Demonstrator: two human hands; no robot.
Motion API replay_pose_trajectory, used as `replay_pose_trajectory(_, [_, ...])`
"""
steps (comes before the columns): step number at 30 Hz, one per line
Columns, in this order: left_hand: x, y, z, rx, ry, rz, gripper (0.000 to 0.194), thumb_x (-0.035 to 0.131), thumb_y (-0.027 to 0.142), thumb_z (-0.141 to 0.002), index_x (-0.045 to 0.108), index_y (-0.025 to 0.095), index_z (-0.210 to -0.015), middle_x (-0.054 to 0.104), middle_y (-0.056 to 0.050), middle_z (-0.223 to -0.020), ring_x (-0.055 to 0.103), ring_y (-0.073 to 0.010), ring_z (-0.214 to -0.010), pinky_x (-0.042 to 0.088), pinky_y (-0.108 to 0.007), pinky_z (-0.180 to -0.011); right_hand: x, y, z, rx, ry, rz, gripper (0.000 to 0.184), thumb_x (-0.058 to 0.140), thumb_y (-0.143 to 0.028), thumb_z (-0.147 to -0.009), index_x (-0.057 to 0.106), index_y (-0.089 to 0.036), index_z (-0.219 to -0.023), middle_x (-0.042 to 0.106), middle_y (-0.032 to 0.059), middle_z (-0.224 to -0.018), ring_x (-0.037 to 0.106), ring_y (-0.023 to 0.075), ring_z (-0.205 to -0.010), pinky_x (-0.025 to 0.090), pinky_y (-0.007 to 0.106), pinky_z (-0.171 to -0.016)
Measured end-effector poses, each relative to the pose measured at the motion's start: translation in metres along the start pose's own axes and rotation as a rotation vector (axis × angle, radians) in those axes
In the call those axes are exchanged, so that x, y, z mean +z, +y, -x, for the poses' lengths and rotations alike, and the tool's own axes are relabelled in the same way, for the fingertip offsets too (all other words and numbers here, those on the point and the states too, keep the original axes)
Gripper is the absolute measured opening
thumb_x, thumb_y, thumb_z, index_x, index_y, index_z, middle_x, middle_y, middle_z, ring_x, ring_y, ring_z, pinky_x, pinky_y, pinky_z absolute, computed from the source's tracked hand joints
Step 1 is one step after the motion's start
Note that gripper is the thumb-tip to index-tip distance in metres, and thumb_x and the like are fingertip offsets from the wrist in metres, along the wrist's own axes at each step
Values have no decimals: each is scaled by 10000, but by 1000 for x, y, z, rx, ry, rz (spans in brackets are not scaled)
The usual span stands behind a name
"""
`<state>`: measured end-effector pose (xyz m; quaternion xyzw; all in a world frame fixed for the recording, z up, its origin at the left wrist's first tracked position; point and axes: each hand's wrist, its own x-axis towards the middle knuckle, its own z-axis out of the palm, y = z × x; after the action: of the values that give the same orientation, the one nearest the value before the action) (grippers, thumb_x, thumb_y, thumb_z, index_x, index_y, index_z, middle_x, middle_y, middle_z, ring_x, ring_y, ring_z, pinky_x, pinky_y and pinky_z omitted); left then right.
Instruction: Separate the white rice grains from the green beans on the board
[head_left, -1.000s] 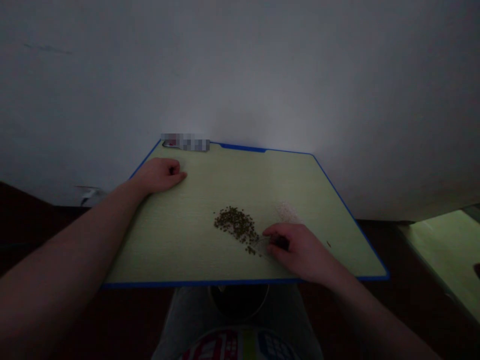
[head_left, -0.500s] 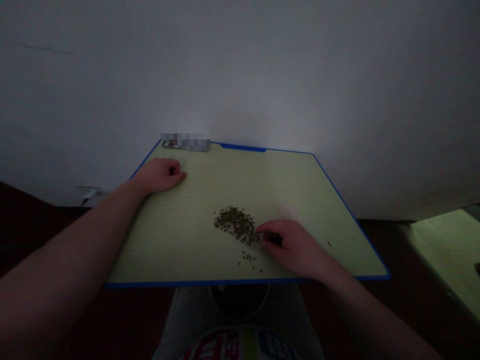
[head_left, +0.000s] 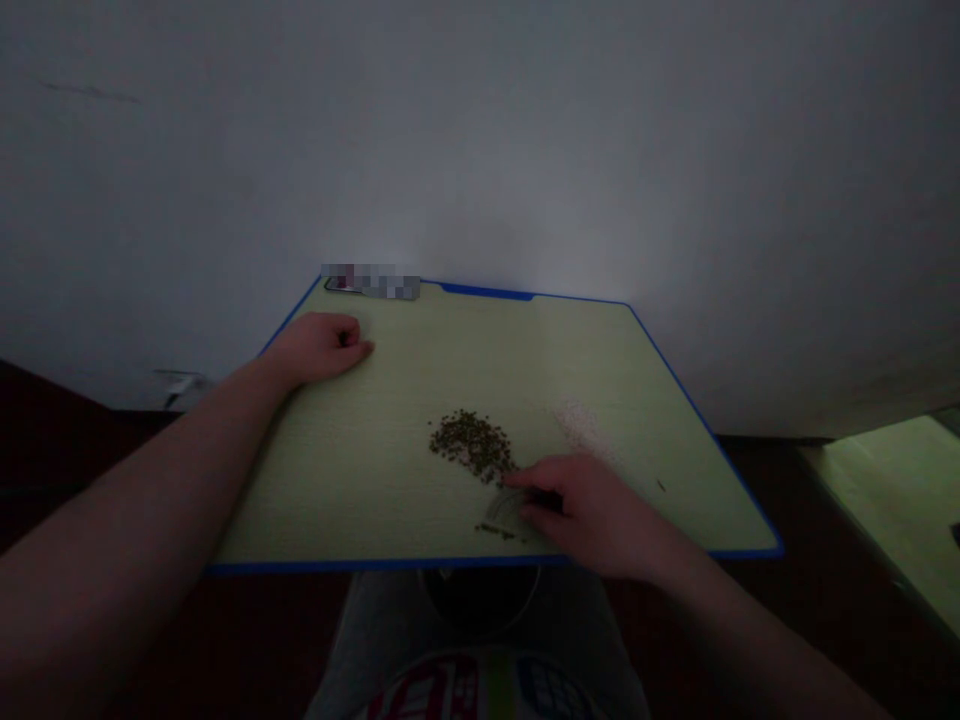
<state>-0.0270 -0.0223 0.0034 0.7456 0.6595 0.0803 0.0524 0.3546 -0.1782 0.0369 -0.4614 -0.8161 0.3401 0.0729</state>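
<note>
My left hand [head_left: 322, 346] rests on the left side of the pale tabletop [head_left: 480, 350], its fingers curled into a loose fist with nothing visible in it. Low over the board's front right part, my right hand [head_left: 581, 505] has its index finger stretched out and its thumb apart from it. That fingertip meets the lower right edge of a heap of small green beans [head_left: 469, 440]. Nearer the front edge lies a short row of beans [head_left: 499, 531]. A faint grey curved smear shows between row and fingers; I cannot tell what it is. White grains [head_left: 581, 425] lie beyond my right hand.
A blue rim borders the tabletop, which stands against a grey wall [head_left: 480, 150]. At the back left corner lies a blurred-out flat object [head_left: 375, 284]. A tiny dark sliver [head_left: 661, 485] lies at right. Below the front edge, a dark round container [head_left: 480, 600] sits between my legs.
My right hand has gone left to the heap, then slightly down, its index finger stretching out. Several beans have come away from the heap toward the front edge. My left hand stays put.
</note>
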Motion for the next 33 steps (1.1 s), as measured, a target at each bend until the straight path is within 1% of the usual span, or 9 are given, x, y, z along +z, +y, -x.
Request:
replay_pose_trajectory(5, [-3, 3, 2, -20, -15, 4, 397, 459, 591, -789, 586, 219, -735, 551, -38, -637, 528, -204, -668, 364, -326, -661, 7, 1, 12, 54, 54, -37, 322, 642, -122, -850, 827, -228, -1091, 831, 58, -973, 751, 215, -823, 524, 306, -718])
replay_pose_trajectory(9, [-4, 5, 3, -41, -27, 14, 405, 456, 604, -782, 575, 219, -737, 560, -39, -652, 533, -202, -675, 366, -328, -660, 11, 1, 18, 92, 57, -103, 329, 649, -134, -852, 820, -216, -1120, 834, 56, -950, 762, 218, -803, 546, 316, -707])
replay_pose_trajectory(12, [-3, 5, 3, -41, -26, 12, 405, 449, 596, -783, 581, 215, -746, 551, -37, -653, 525, -200, -677, 366, -330, -665, 9, 1, 15, 106, 84, -125, 353, 657, -153, -859, 805, -214, -1174, 838, 58, -963, 770, 224, -815, 565, 325, -717])
replay_pose_trajectory(15, [-3, 5, 3, -28, -17, 6, 406, 455, 593, -777, 599, 214, -757, 557, -41, -664, 531, -205, -698, 372, -330, -679, 7, 0, 4, 61, 109, -92, 347, 650, -155, -869, 812, -243, -1163, 839, 54, -1041, 779, 230, -868, 574, 334, -755])
replay_pose_trajectory(18, [-3, 4, 3, -23, -12, 9, 403, 461, 596, -777, 598, 218, -751, 561, -41, -656, 534, -206, -692, 371, -327, -671, 6, -5, -7, 12, 95, -47, 355, 645, -133, -868, 819, -266, -1147, 836, 44, -1085, 780, 232, -928, 569, 335, -803])
replay_pose_trajectory(21, [-3, 3, 3, -15, -4, 12, 391, 467, 593, -779, 579, 222, -726, 567, -42, -645, 528, -202, -671, 363, -322, -654, 7, -11, -10, 0, 31, -33, 342, 640, -110, -864, 829, -262, -1103, 841, 34, -1036, 777, 219, -878, 553, 316, -764])
replay_pose_trajectory(26, [-1, 1, 1, 0, 4, 5, 392, 466, 590, -783, 576, 220, -717, 574, -46, -642, 525, -201, -661, 353, -317, -643, 9, -13, -2, 20, -6, -13, 320, 655, -109, -854, 835, -241, -1083, 839, 51, -1008, 770, 224, -865, 545, 309, -741])
replay_pose_trajectory(30, [-1, 0, 0, 10, 7, -4, 398, 465, 594, -787, 583, 219, -722, 583, -49, -653, 534, -206, -676, 355, -319, -652, 13, -10, 6, 49, 12, -55, 351, 667, -111, -846, 825, -232, -1135, 835, 72, -1070, 780, 241, -931, 572, 328, -793])
replay_pose_trajectory(33, [-2, 0, 1, 7, 0, -5, 395, 465, 591, -784, 593, 222, -731, 575, -47, -651, 534, -210, -681, 358, -326, -661, 17, -8, 12, 58, 34, -82, 334, 668, -124, -852, 828, -245, -1120, 834, 67, -1083, 784, 239, -924, 586, 338, -799])
